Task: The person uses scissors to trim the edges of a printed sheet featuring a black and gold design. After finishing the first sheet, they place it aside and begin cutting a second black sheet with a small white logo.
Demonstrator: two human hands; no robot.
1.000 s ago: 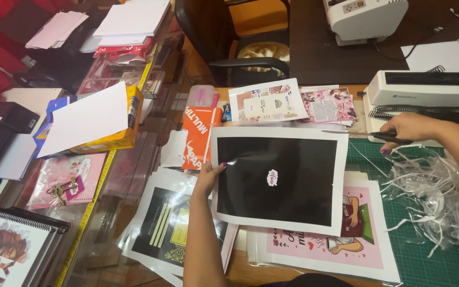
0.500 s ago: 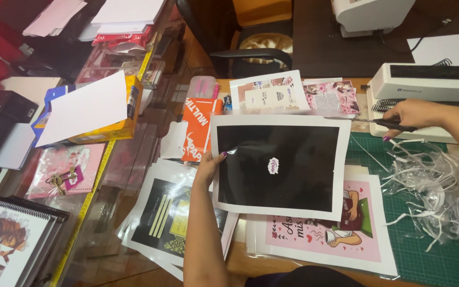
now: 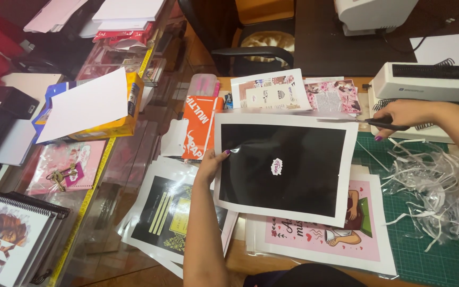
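The left hand (image 3: 212,165) pinches the left edge of a black printed sheet (image 3: 285,167) with a white border, thumb on top and fingers under, holding it lifted and slightly tilted above the counter (image 3: 240,255). The right hand (image 3: 399,112) is closed through the handles of a pair of scissors (image 3: 365,122), whose blades reach toward the sheet's top right corner and lie along the upper white margin; whether the blades are parted or shut on the paper is too fine to tell. Just below the left grip lies a dark sheet with yellow bars (image 3: 173,215), and under the held sheet a pink illustrated print (image 3: 325,236) rests on the counter. To the right of the scissor grip sits a heap of white paper trimmings (image 3: 431,186) on a green cutting mat (image 3: 436,255), and just beyond that hand stands a white binding machine (image 3: 431,82). The risk, as I judge it, lies in the one-sided hold: with only the left edge pinched, the far side of the sheet can sag or twist as the blades close, so the cut could wander into the black area or leave a ragged margin. The loose trimmings near the right grip could also catch in the blades.
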